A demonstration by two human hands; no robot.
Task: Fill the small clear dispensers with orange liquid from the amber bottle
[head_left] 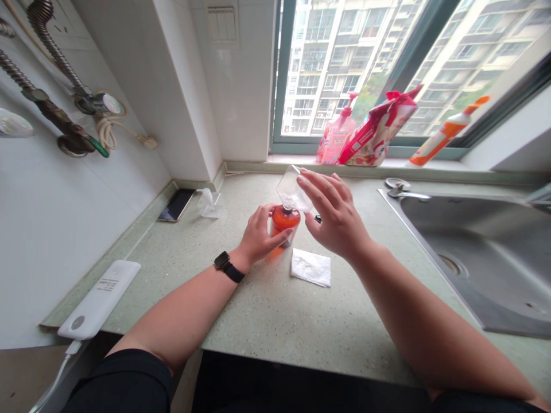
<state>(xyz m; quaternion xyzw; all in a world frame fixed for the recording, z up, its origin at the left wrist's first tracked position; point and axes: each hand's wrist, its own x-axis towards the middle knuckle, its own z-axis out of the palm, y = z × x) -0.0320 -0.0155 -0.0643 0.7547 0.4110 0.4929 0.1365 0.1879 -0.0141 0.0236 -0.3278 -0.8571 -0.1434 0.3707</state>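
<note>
Left hand [261, 231] grips the orange bottle [286, 219], right hand [338, 212] holds a tilted clear container [287, 186] at its neck — seemingly pouring, next calling for steadiness.

We face a pale green, speckled, stone-like surface [327, 327], with a rectangular stainless-steel sink [469, 229] set into its right side. Glossy white walls [43, 223] rise at the left and back, bearing silvery ribbed metal hoses [40, 17] and a square white switch panel [222, 24]. Through the broad glass window with a grey-green frame [404, 74] we see tall, pale apartment buildings [331, 57], and daylight comes in.
</note>
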